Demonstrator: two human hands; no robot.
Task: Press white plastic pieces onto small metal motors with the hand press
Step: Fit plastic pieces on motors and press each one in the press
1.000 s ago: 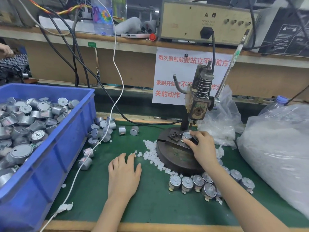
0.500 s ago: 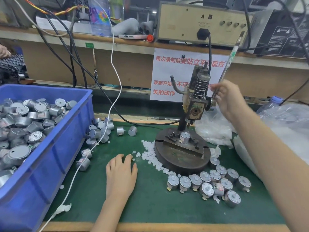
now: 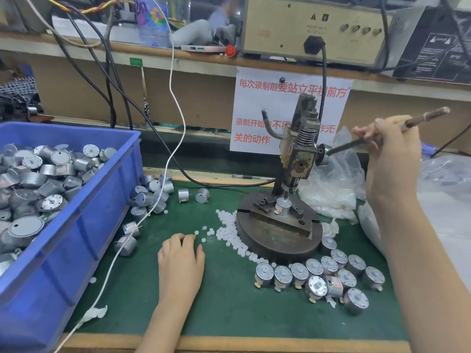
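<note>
the right hand curls its fingers round the press lever, whose long axis slants up and to the right from the head of the hand press. below and left of that hand, a small motor stands upright on the round base, shaft pointing up under the ram. the left hand lies palm down on the green bench, fingers loosely bent, tips just beside the scattered white plastic pieces. a blue bin of motors sits to its left.

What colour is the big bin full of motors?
The bin is blue, seen in the head view.
</note>
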